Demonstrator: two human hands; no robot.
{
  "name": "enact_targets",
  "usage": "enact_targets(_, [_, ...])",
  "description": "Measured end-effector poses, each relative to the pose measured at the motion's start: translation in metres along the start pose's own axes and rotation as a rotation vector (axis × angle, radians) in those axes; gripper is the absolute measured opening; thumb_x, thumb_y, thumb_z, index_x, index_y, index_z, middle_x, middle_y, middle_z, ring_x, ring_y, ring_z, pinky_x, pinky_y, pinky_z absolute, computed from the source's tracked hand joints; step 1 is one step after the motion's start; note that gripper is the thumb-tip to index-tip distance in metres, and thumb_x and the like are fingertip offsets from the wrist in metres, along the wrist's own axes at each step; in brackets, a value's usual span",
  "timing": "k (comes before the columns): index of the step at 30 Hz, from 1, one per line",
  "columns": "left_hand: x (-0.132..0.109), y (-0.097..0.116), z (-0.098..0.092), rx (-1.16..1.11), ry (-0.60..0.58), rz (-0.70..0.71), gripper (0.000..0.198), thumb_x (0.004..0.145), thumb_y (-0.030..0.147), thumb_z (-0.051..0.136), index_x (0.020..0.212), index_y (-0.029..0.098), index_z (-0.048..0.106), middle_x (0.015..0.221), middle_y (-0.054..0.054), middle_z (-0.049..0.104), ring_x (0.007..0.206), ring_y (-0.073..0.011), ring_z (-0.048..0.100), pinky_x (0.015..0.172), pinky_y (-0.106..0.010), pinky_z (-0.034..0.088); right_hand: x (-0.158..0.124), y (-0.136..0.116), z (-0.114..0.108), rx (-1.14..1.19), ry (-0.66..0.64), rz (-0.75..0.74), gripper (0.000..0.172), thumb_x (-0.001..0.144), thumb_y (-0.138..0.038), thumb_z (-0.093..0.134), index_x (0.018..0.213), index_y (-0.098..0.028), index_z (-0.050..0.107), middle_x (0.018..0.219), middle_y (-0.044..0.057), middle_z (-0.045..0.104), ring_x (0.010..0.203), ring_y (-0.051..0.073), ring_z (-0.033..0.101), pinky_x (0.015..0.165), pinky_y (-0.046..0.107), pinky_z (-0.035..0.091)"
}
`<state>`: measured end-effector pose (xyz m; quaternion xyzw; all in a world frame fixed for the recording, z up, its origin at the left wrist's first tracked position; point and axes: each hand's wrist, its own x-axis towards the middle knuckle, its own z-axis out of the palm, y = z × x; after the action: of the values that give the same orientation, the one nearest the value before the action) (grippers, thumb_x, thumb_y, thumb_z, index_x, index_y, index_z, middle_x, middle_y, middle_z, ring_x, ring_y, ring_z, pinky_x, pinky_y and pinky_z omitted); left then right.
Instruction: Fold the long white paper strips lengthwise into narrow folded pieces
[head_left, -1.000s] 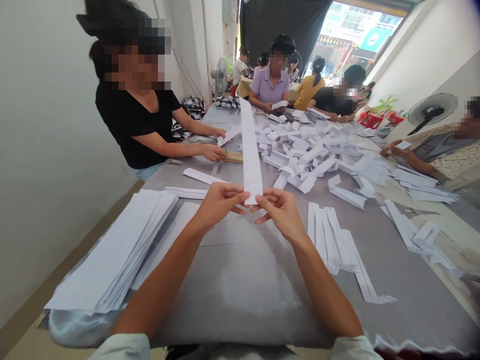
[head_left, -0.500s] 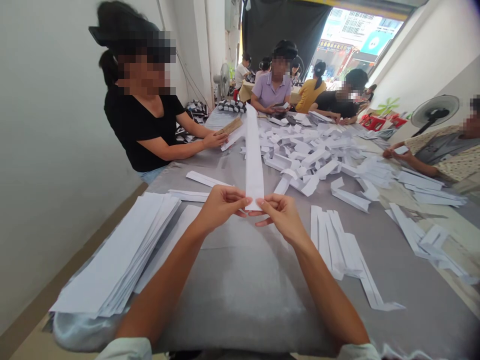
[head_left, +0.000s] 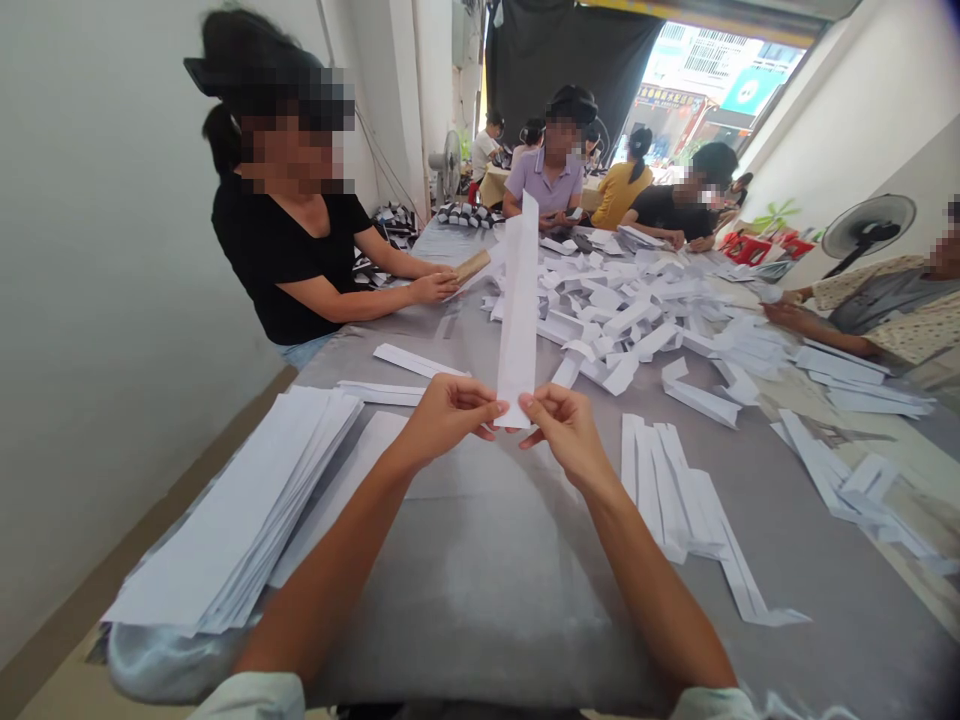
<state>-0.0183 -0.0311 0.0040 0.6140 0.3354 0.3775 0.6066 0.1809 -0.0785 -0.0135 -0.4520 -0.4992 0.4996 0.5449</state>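
Observation:
A long white paper strip [head_left: 517, 310], folded lengthwise, stands up from my two hands above the grey-covered table [head_left: 472, 590]. My left hand [head_left: 459, 410] pinches its lower left corner between thumb and fingers. At the lower right corner, my right hand [head_left: 559, 420] grips it the same way, with some fingers curled behind the paper. To the left of my left forearm lies a thick stack of white paper sheets [head_left: 232, 510]. Several narrow folded strips [head_left: 667, 490] lie on the table to the right of my right hand.
A heap of folded white paper pieces [head_left: 622, 310] covers the table's far middle. At the left, a person in black [head_left: 292, 240] holds paper and a brown flat piece [head_left: 471, 266]. Other people sit along the far and right sides. A fan [head_left: 870, 232] stands at right.
The strip has shifted slightly right and its upper end shows a raised, uneven edge. Both hands keep their pinch. The person at the right has moved their hands.

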Motion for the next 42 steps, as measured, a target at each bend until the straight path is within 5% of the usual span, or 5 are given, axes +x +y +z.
enact_targets(9, [0.003, -0.007, 0.003, -0.034, 0.129, 0.08, 0.037, 0.077, 0.05, 0.093, 0.091, 0.017, 0.084, 0.087, -0.007, 0.081, 0.075, -0.0204, 0.075, 0.061, -0.029, 0.066, -0.002, 0.0, 0.001, -0.043, -0.03, -0.028, 0.045, 0.088, -0.062, 0.082, 0.078, -0.022, 0.065, 0.075, 0.0, 0.072, 0.069, 0.017, 0.071, 0.051, 0.024, 0.059])
enact_targets(14, [0.002, -0.004, 0.002, 0.043, 0.072, 0.085, 0.036, 0.078, 0.051, 0.092, 0.088, 0.016, 0.085, 0.084, -0.008, 0.081, 0.075, -0.0209, 0.075, 0.06, -0.028, 0.062, 0.001, 0.001, 0.0, -0.019, 0.008, -0.035, 0.044, 0.088, -0.065, 0.08, 0.091, -0.021, 0.073, 0.082, 0.003, 0.077, 0.071, 0.017, 0.07, 0.054, 0.026, 0.06])
enact_targets(23, [0.005, -0.005, 0.006, -0.027, 0.148, 0.087, 0.035, 0.077, 0.047, 0.094, 0.086, 0.015, 0.084, 0.082, -0.007, 0.081, 0.071, -0.0192, 0.073, 0.061, -0.028, 0.061, 0.0, 0.006, 0.004, 0.017, -0.001, -0.055, 0.042, 0.088, -0.06, 0.082, 0.079, -0.022, 0.066, 0.076, 0.001, 0.075, 0.064, 0.016, 0.067, 0.053, 0.026, 0.057])
enact_targets(28, [0.003, -0.002, 0.006, -0.022, 0.09, 0.094, 0.031, 0.078, 0.044, 0.094, 0.081, 0.015, 0.083, 0.077, -0.006, 0.079, 0.068, -0.0173, 0.072, 0.059, -0.026, 0.058, 0.001, 0.008, 0.004, 0.014, 0.008, -0.046, 0.043, 0.091, -0.063, 0.078, 0.088, -0.021, 0.072, 0.086, 0.005, 0.081, 0.068, 0.018, 0.072, 0.054, 0.027, 0.058])
enact_targets(42, [0.001, -0.001, 0.006, 0.015, 0.075, 0.043, 0.038, 0.077, 0.051, 0.093, 0.085, 0.014, 0.085, 0.084, -0.009, 0.082, 0.078, -0.023, 0.078, 0.068, -0.03, 0.065, 0.003, 0.012, 0.003, 0.059, 0.035, -0.081, 0.044, 0.086, -0.059, 0.086, 0.078, -0.02, 0.069, 0.075, 0.003, 0.077, 0.061, 0.016, 0.068, 0.05, 0.024, 0.056])
